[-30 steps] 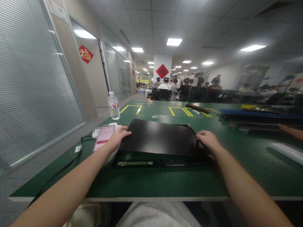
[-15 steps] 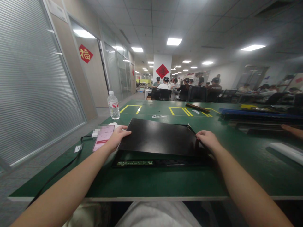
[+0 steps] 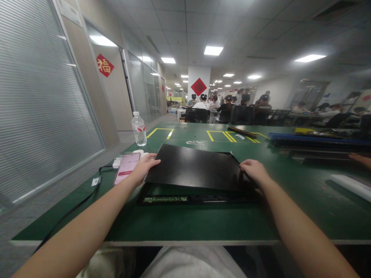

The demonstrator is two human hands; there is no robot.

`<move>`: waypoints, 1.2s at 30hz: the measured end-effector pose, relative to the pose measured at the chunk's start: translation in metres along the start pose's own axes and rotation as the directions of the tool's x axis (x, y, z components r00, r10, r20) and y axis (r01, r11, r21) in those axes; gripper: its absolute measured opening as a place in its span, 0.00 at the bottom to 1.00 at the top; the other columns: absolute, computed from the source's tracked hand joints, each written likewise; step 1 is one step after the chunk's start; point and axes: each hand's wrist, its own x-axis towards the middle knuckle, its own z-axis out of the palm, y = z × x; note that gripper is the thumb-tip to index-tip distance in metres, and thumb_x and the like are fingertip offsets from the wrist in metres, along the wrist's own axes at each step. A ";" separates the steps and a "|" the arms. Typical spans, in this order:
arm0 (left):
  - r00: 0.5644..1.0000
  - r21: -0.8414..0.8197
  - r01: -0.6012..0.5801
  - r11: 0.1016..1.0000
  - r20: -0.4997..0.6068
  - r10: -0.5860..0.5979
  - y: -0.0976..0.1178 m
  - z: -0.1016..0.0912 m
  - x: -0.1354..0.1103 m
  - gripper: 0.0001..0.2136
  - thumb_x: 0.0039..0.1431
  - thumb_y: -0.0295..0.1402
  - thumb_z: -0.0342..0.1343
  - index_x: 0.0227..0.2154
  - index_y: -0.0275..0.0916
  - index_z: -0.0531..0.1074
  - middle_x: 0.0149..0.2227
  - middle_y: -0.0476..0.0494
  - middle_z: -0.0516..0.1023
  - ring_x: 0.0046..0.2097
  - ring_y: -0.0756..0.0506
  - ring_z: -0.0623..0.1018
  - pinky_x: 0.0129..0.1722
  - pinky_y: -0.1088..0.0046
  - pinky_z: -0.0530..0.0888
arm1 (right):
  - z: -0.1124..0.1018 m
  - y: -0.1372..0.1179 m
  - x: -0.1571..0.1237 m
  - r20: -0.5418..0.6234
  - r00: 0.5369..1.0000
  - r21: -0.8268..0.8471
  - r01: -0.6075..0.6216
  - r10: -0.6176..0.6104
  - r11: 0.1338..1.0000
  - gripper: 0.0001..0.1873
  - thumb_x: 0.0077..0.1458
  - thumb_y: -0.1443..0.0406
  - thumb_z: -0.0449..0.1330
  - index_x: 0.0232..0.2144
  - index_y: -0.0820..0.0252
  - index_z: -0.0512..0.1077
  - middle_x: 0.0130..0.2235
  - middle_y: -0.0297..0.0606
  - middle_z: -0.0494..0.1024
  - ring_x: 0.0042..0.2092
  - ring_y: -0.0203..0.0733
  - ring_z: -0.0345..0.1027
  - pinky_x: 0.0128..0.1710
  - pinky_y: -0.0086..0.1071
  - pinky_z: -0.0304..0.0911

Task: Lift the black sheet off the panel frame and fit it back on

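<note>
A glossy black flat panel [image 3: 194, 166] lies tilted over a black frame [image 3: 226, 199], its left side raised. My left hand [image 3: 145, 166] grips the panel's left edge between thumb and fingers. At the right edge, my right hand [image 3: 253, 170] has its fingers closed on the panel's side, where it meets the frame; whether they also hold the frame I cannot tell. A green circuit board strip [image 3: 165, 199] shows along the frame's near side. Most of the frame's inside is hidden under the panel.
A phone [image 3: 126, 170] with a pink screen lies left of my left hand, a black cable [image 3: 75, 210] near it. A water bottle [image 3: 139, 129] stands behind. Dark strips [image 3: 310, 156] and a white bar [image 3: 350, 187] lie right, near another person's hand [image 3: 361, 159]. Yellow tape marks the green table [image 3: 188, 224].
My hands and the panel stay almost still. The other person's hand at the far right has shifted slightly to the right.
</note>
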 end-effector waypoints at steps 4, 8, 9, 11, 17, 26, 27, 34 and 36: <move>1.000 0.008 -0.003 1.000 0.004 0.003 -0.001 -0.001 0.001 0.18 0.38 0.30 0.68 0.36 0.37 0.72 0.25 0.48 0.81 0.28 0.43 0.82 0.31 0.68 0.78 | 0.000 0.000 0.000 0.001 1.000 -0.007 0.000 0.000 1.000 0.12 0.49 0.65 0.57 0.34 0.57 0.80 0.37 0.39 0.81 0.40 0.43 0.72 0.36 0.30 0.60; 0.999 0.007 -0.001 1.000 -0.041 0.001 0.000 0.001 0.000 0.18 0.36 0.29 0.69 0.34 0.37 0.72 0.24 0.49 0.80 0.29 0.42 0.82 0.30 0.68 0.79 | -0.001 -0.001 0.000 0.007 1.000 -0.016 -0.005 0.005 1.000 0.12 0.49 0.65 0.57 0.34 0.57 0.80 0.37 0.39 0.81 0.40 0.43 0.72 0.36 0.30 0.60; 0.999 0.011 0.001 1.000 -0.045 0.000 0.000 0.001 0.000 0.18 0.36 0.29 0.69 0.34 0.37 0.73 0.23 0.49 0.80 0.29 0.42 0.82 0.30 0.68 0.79 | -0.001 -0.001 0.000 0.010 1.000 -0.015 -0.008 0.008 1.000 0.12 0.50 0.65 0.57 0.34 0.57 0.80 0.37 0.39 0.81 0.40 0.44 0.72 0.36 0.30 0.60; 0.999 0.014 0.004 1.000 -0.044 -0.004 0.000 0.002 0.000 0.18 0.37 0.29 0.69 0.34 0.37 0.73 0.23 0.48 0.80 0.29 0.42 0.82 0.31 0.68 0.79 | -0.001 -0.001 0.000 0.014 1.000 -0.012 -0.009 0.009 1.000 0.12 0.50 0.65 0.56 0.34 0.57 0.80 0.37 0.39 0.81 0.40 0.44 0.72 0.37 0.30 0.60; 0.999 0.016 0.008 1.000 -0.044 -0.007 0.001 0.002 0.000 0.14 0.42 0.25 0.65 0.35 0.36 0.74 0.24 0.47 0.81 0.30 0.42 0.83 0.32 0.70 0.79 | 0.000 -0.001 0.000 0.005 1.000 -0.037 0.006 -0.006 0.999 0.13 0.50 0.64 0.57 0.35 0.57 0.80 0.37 0.40 0.81 0.40 0.44 0.72 0.37 0.30 0.60; 0.996 0.032 0.022 0.999 -0.089 -0.019 0.005 0.005 -0.004 0.11 0.45 0.25 0.65 0.33 0.37 0.74 0.23 0.48 0.80 0.28 0.44 0.82 0.29 0.73 0.78 | 0.000 0.001 0.001 -0.002 1.000 -0.045 0.007 -0.007 0.999 0.14 0.48 0.64 0.56 0.34 0.56 0.80 0.37 0.40 0.81 0.40 0.44 0.72 0.36 0.30 0.61; 0.996 0.034 0.020 0.999 -0.088 -0.017 0.005 0.005 -0.004 0.11 0.44 0.25 0.65 0.34 0.37 0.74 0.23 0.48 0.80 0.29 0.44 0.82 0.29 0.73 0.78 | -0.001 0.001 0.001 -0.004 1.000 -0.043 0.005 -0.005 0.999 0.14 0.48 0.64 0.57 0.34 0.56 0.80 0.37 0.40 0.81 0.40 0.44 0.72 0.36 0.30 0.61; 0.997 0.034 0.018 0.999 -0.079 -0.015 0.006 0.005 -0.005 0.13 0.42 0.26 0.66 0.34 0.37 0.74 0.24 0.47 0.81 0.29 0.43 0.82 0.30 0.71 0.78 | -0.002 0.000 0.000 -0.004 1.000 -0.026 -0.005 0.005 1.000 0.13 0.49 0.64 0.57 0.34 0.57 0.81 0.36 0.40 0.81 0.38 0.43 0.73 0.35 0.29 0.61; 0.997 0.038 0.015 0.999 -0.075 -0.012 0.005 0.005 -0.004 0.13 0.42 0.26 0.66 0.34 0.37 0.74 0.24 0.47 0.81 0.28 0.44 0.82 0.30 0.71 0.78 | -0.002 -0.001 -0.001 -0.003 1.000 -0.022 -0.008 0.008 1.000 0.13 0.49 0.64 0.57 0.34 0.57 0.81 0.36 0.40 0.82 0.38 0.43 0.73 0.36 0.30 0.62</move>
